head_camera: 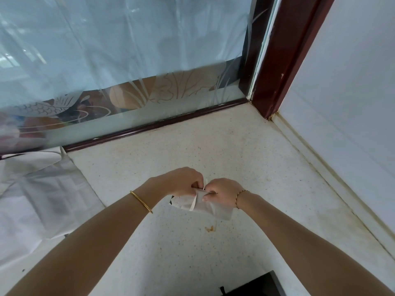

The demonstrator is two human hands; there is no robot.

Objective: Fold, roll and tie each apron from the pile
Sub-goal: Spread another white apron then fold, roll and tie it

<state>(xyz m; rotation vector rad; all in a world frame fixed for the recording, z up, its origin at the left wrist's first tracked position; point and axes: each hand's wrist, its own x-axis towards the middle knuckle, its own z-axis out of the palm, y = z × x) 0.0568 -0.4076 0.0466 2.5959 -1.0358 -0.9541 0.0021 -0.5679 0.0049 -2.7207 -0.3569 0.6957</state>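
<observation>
A small white rolled apron (210, 208) lies on the speckled counter (235, 150) in the middle of the view. My left hand (183, 181) and my right hand (222, 192) meet just above the roll, fingers pinched on its thin white tie strap (197, 192). The hands hide the top of the roll. At the left edge a pile of flat white aprons (38, 199) is spread over the counter, apart from the roll.
A frosted glass partition (128, 67) with a dark red frame (280, 52) closes the back. A white wall (352, 99) bounds the right side. A brown stain (210, 228) marks the counter near the roll. A black object (256, 285) sits at the near edge.
</observation>
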